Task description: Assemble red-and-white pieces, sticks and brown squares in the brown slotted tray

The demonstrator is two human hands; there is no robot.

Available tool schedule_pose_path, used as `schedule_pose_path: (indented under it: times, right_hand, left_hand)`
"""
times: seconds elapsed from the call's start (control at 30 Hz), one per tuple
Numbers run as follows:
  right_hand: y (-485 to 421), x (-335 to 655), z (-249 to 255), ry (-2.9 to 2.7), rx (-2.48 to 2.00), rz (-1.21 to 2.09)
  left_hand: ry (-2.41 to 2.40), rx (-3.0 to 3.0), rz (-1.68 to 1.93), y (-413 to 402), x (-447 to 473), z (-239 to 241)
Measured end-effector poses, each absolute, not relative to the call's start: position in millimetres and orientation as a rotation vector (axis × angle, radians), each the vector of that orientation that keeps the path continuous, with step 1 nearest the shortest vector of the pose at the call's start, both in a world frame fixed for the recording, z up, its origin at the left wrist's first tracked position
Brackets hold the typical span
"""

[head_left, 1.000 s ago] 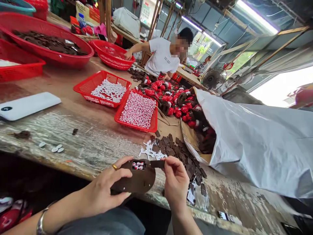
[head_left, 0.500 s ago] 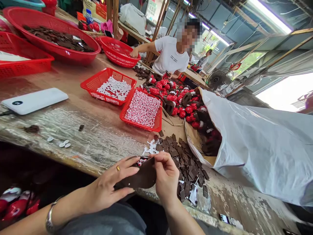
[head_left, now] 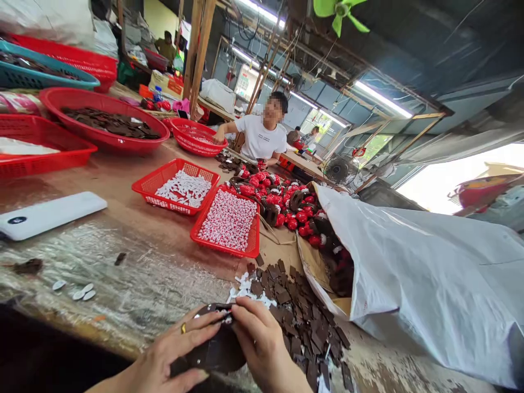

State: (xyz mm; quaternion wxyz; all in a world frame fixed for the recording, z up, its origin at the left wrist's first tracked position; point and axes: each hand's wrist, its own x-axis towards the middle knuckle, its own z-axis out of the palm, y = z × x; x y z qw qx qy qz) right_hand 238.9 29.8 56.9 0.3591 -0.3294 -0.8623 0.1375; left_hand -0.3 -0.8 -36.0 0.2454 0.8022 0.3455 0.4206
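At the table's front edge, my left hand (head_left: 174,344) grips a dark brown, smooth, rounded piece (head_left: 221,352) from its left side, fingers over the top and thumb below. My right hand (head_left: 262,335) closes on the same piece from the right, its fingertips at the upper edge. Small red-and-white bits show in a gap near that edge; the underside is hidden. Just beyond the hands are small white plastic pieces (head_left: 245,284). A pile of flat dark brown rectangles (head_left: 303,322) spreads to the right of my right hand.
Red baskets hold white pieces (head_left: 184,188) and red-and-white beads (head_left: 229,221). Red-and-brown figures (head_left: 286,199) spill from a white sack (head_left: 409,262). A large red basin (head_left: 110,143) and a white power bank (head_left: 53,214) lie left. A co-worker (head_left: 262,134) sits across the table.
The camera has tilted up, so the table and hands sit lower in view. My right hand has shifted from pinching the brown piece's raised edge to pressing its fingers along the top.
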Motion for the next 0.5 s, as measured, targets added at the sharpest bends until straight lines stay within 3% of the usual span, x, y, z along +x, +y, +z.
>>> schedule_pose_path:
  times: [0.23,0.5]
  right_hand:
    - [34,236,55,-2.113,-0.871,0.57]
    - [34,241,48,-2.332,-0.781,0.253]
  left_hand:
    - [0.88,2.141,1.162,-5,5,-30]
    - [0.87,2.114,1.161,-1,7,-41]
